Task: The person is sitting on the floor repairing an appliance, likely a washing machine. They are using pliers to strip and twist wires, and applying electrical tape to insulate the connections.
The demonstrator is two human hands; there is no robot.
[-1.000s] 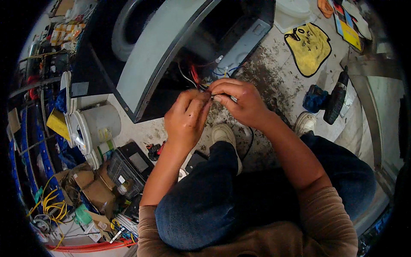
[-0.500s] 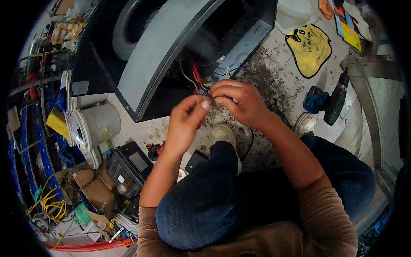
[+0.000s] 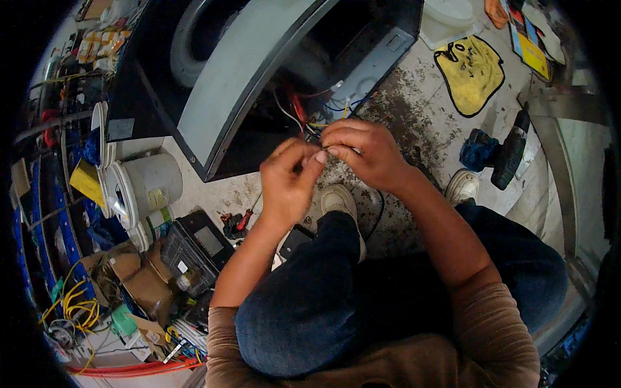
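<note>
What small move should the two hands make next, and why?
Perhaps tilt the left hand slightly outward for a look: its fingertips are close to those of the right hand beside the coloured wires, and what lies between them is too hidden to tell.

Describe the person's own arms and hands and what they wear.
The left hand and right hand are ungloved, and no watch or bracelet shows at either wrist. Creased brown sleeves end near the elbows, leaving both forearms uncovered. No marking shows on the sleeves.
</note>
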